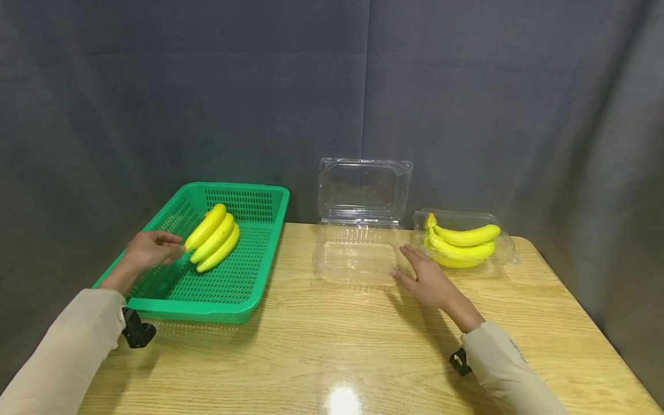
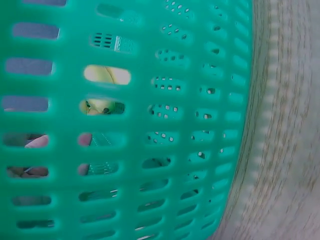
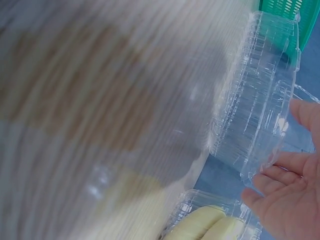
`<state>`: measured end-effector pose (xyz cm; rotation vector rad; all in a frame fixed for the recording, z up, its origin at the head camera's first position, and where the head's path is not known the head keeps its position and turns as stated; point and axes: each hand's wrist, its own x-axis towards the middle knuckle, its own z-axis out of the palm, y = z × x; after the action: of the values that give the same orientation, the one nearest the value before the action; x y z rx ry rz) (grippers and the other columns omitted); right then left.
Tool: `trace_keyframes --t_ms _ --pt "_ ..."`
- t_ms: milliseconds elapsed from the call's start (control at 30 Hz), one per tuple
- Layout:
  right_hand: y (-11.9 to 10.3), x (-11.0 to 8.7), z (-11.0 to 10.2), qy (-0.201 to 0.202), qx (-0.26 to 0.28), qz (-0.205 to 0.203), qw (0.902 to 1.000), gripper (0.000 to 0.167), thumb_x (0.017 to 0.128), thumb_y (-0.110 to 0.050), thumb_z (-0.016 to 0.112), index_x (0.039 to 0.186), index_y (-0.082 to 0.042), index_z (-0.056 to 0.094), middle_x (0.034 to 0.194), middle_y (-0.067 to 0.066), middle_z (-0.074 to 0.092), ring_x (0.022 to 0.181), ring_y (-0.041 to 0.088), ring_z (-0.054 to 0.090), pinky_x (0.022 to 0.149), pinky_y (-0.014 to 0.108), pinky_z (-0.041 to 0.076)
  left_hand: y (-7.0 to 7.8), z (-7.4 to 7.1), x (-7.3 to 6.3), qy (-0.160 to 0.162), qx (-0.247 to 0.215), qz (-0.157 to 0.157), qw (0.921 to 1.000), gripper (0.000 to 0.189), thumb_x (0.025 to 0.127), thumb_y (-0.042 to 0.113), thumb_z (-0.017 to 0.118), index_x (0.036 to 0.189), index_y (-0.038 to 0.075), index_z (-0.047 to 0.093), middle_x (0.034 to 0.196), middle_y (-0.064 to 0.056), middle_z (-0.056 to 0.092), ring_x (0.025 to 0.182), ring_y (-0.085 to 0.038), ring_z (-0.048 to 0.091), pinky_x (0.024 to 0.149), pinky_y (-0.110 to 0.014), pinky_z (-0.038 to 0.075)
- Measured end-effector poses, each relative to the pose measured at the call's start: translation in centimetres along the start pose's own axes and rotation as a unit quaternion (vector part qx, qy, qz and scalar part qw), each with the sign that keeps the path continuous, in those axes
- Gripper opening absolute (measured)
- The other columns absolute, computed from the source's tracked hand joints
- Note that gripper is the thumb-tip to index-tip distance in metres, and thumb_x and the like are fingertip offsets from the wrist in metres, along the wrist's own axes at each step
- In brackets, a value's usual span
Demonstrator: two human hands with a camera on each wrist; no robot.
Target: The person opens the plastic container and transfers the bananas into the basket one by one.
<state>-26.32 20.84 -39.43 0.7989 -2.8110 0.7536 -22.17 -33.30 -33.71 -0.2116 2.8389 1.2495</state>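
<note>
A bunch of yellow bananas [image 1: 212, 239] lies in the green basket [image 1: 270, 248]. My left hand [image 1: 150, 252] reaches over the basket's left side, its fingertips at the near tip of one banana; whether they pinch it is unclear. In the left wrist view the basket wall [image 2: 135, 125] hides most of that hand, and banana ends [image 2: 107, 75] show through the slots. A clear plastic clamshell box [image 1: 358, 259] stands with its lid up mid-table. Beside its right edge, my right hand [image 1: 427, 282] is spread with extended fingers, and in the right wrist view its fingertips [image 3: 285, 161] are against the box.
To the right of the clamshell box, another clear box [image 1: 505, 245] has bananas [image 1: 461, 248] inside. Both boxes and the basket are along the far side of the wooden table [image 1: 311, 351]. A dark grey curtain [image 1: 332, 104] hangs behind and at both sides.
</note>
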Motion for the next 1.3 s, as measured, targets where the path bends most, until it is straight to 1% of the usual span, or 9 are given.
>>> trace_keyframes --t_ms 200,267,400,433,500,600,800,1000,1300 --pt "0.1 0.2 -0.3 0.0 -0.001 0.001 1.0 0.063 0.1 -0.026 0.055 0.144 0.012 0.032 0.148 0.031 0.029 0.136 0.048 0.027 0.108 0.06 0.022 0.2 -0.2 0.1 0.021 0.041 0.01 0.9989 0.05 0.097 0.024 0.059 0.131 -0.012 0.049 0.116 -0.029 0.057 0.098 -0.041 0.06 0.08 -0.051 0.05" --pt "0.1 0.3 -0.4 -0.002 0.002 0.003 1.0 0.063 0.1 -0.026 0.055 0.145 0.012 0.031 0.149 0.031 0.029 0.136 0.048 0.025 0.108 0.061 0.021 0.4 -0.1 0.1 0.027 0.048 0.02 0.9983 0.048 0.097 0.023 0.058 0.129 -0.012 0.051 0.114 -0.029 0.059 0.096 -0.042 0.06 0.094 -0.058 0.039" --pt "0.1 0.4 -0.6 -0.003 0.002 0.005 1.0 0.064 0.1 -0.026 0.055 0.145 0.011 0.03 0.149 0.03 0.028 0.137 0.047 0.024 0.108 0.061 0.021 0.8 -0.1 0.0 0.038 0.066 0.039 0.9963 0.043 0.097 0.02 0.057 0.125 -0.012 0.053 0.112 -0.029 0.062 0.1 -0.046 0.056 0.104 -0.067 0.017" --pt "0.0 0.4 -0.7 -0.003 0.005 0.005 1.0 0.064 0.1 -0.026 0.055 0.145 0.011 0.03 0.149 0.03 0.028 0.137 0.047 0.023 0.108 0.06 0.022 0.9 -0.1 0.0 0.042 0.073 0.042 0.9956 0.042 0.097 0.019 0.057 0.125 -0.012 0.054 0.112 -0.03 0.062 0.101 -0.047 0.055 0.104 -0.066 0.017" --pt "0.1 0.5 -0.8 0.003 0.009 0.004 0.9999 0.064 0.099 -0.026 0.056 0.145 0.01 0.031 0.149 0.03 0.029 0.137 0.047 0.023 0.108 0.06 0.022 1.0 0.0 -0.1 0.051 0.096 0.043 0.9931 0.042 0.097 0.021 0.058 0.124 -0.011 0.055 0.113 -0.03 0.061 0.103 -0.048 0.053 0.097 -0.063 0.033" --pt "0.2 0.5 -0.9 0.02 0.02 0.003 0.9996 0.063 0.099 -0.026 0.056 0.146 0.008 0.032 0.148 0.029 0.032 0.137 0.047 0.024 0.108 0.06 0.022 1.1 -0.1 -0.1 0.061 0.124 0.043 0.9894 0.043 0.096 0.023 0.058 0.124 -0.009 0.056 0.115 -0.031 0.06 0.106 -0.05 0.049 0.083 -0.06 0.045" --pt "0.5 0.5 -1.3 0.079 0.028 -0.028 0.9961 0.059 0.096 -0.021 0.06 0.143 0.007 0.038 0.142 0.029 0.041 0.131 0.046 0.037 0.106 0.057 0.029 1.9 -0.3 -0.1 0.081 0.142 0.077 0.9835 0.043 0.096 0.027 0.058 0.12 -0.008 0.06 0.113 -0.031 0.06 0.107 -0.051 0.047 0.082 -0.061 0.044" --pt "0.4 0.2 -2.2 0.124 0.03 -0.047 0.9907 0.056 0.094 -0.02 0.064 0.141 0.005 0.043 0.139 0.026 0.046 0.128 0.044 0.041 0.102 0.059 0.033 3.3 -0.1 -0.4 0.105 0.125 0.092 0.9823 0.047 0.097 0.036 0.057 0.12 -0.004 0.062 0.111 -0.028 0.061 0.102 -0.046 0.052 0.076 -0.057 0.046" --pt "0.2 -0.1 -3.2 0.177 0.033 -0.064 0.9816 0.046 0.092 -0.016 0.067 0.133 0.001 0.053 0.13 0.022 0.055 0.12 0.04 0.05 0.096 0.058 0.041 5.6 0.4 -1.1 0.166 0.105 0.13 0.9718 0.036 0.097 0.03 0.055 0.116 0.001 0.065 0.106 -0.021 0.065 0.092 -0.036 0.061 0.064 -0.043 0.05"
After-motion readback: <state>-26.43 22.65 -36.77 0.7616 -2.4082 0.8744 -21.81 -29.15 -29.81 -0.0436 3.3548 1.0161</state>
